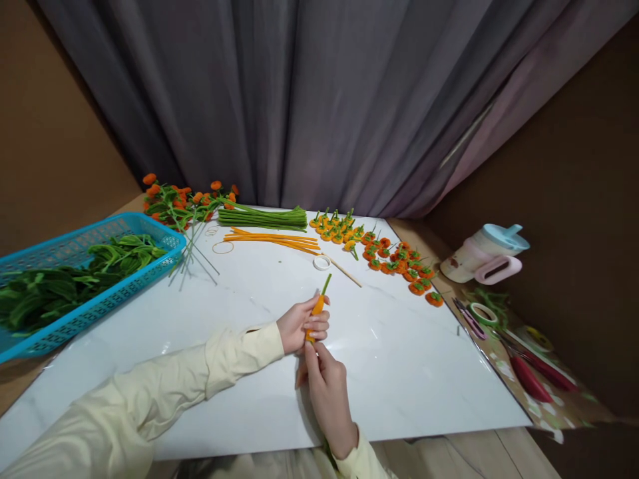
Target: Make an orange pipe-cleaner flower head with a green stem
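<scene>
In the head view, my left hand (303,324) is wrapped round an orange fuzzy piece (318,306) with a green stem sticking up from its top. Just below, my right hand (328,389) has its thumb and fingers pinched at the lower end of the same orange piece. The two hands are close together over the white marbled board (239,412). Beyond them lie a white ring (322,263), a thin wooden stick (347,271), loose orange stems (272,240) and a bundle of green stems (262,218).
A blue basket (170,233) of green leaves stands left, beside orange flowers on stems (190,199). Yellow flower heads (337,229) and orange ones (399,259) line the back right. Further right are a lidded cup (466,256), tape (483,314) and red-handled tools (530,379).
</scene>
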`<state>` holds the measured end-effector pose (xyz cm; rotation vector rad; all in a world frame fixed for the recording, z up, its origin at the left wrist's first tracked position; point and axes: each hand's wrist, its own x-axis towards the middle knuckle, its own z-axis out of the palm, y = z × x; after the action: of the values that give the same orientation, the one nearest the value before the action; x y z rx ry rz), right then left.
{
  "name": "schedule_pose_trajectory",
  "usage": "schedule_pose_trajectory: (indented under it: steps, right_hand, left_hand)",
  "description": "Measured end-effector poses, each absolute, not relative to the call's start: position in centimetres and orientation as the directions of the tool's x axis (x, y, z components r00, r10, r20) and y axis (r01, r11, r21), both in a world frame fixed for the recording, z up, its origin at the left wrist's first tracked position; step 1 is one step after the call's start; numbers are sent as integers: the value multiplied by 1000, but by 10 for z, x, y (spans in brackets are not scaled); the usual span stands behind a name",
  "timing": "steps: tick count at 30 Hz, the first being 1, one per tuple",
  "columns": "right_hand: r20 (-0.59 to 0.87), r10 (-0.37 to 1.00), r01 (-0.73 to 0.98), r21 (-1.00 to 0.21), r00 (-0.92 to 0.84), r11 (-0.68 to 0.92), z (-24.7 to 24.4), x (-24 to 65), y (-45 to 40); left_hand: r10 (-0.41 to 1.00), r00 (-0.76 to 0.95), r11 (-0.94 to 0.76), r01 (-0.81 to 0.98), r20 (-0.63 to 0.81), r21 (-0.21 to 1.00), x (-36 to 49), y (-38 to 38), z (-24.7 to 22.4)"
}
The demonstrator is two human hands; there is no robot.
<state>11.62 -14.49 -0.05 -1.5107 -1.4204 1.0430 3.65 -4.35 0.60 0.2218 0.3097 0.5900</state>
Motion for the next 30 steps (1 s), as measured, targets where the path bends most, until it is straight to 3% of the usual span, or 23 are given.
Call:
schedule_pose_trajectory:
  steps: [4, 8, 10, 12, 18, 24, 30]
  right_hand:
    - [-48, 998, 490, -869, 47, -65, 27, 146, -131]
    - [70, 993, 582, -813, 90, 5, 51, 184, -89]
    - [13, 1000, 507, -862, 23, 0, 52, 194, -61]
    - [-140, 989, 317, -941, -48, -118, 48, 196, -32]
    - [-276, 920, 159, -958, -277, -240, 27, 183, 24]
    - [-322, 842, 83, -944, -434, -319, 27, 183, 35]
    - [-279, 866, 22, -955, -416, -297, 25, 188, 40]
  left_hand:
    - [579, 782, 804, -501, -230, 320, 34, -39, 4]
    - [580, 782, 801, -496, -228, 335, 34, -36, 1]
    - [589, 775, 794, -500, -231, 345, 34, -33, 1]
    - [602, 761, 784, -506, -241, 360, 34, -28, 0]
    - [630, 716, 766, -505, -302, 398, 30, -15, -3]
    - [612, 721, 781, -486, -325, 392, 30, -15, -4]
    - [600, 734, 792, -490, -318, 365, 29, -15, -2]
